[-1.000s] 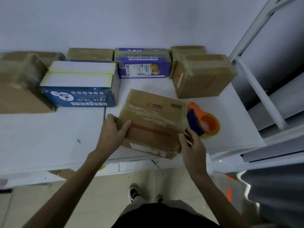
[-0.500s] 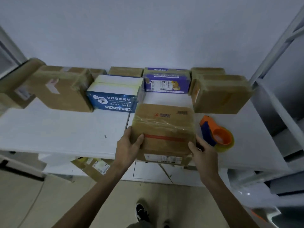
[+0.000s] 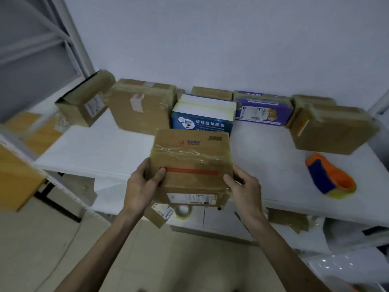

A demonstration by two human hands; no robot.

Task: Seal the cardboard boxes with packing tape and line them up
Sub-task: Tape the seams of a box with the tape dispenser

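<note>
Both hands hold the taped cardboard box [image 3: 191, 157]: left hand [image 3: 143, 186] on its left side with the thumb on top, right hand [image 3: 245, 188] curled round its right side. The box is at the white table's [image 3: 263, 148] front edge, overhanging it. Tape dispenser [image 3: 330, 175] lies on the table's right part. Row of boxes [image 3: 143, 110] along the table's back.

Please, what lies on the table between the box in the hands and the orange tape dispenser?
Apart from the right hand gripping the box, only bare white table reaches the tape dispenser, in the head view.
</note>
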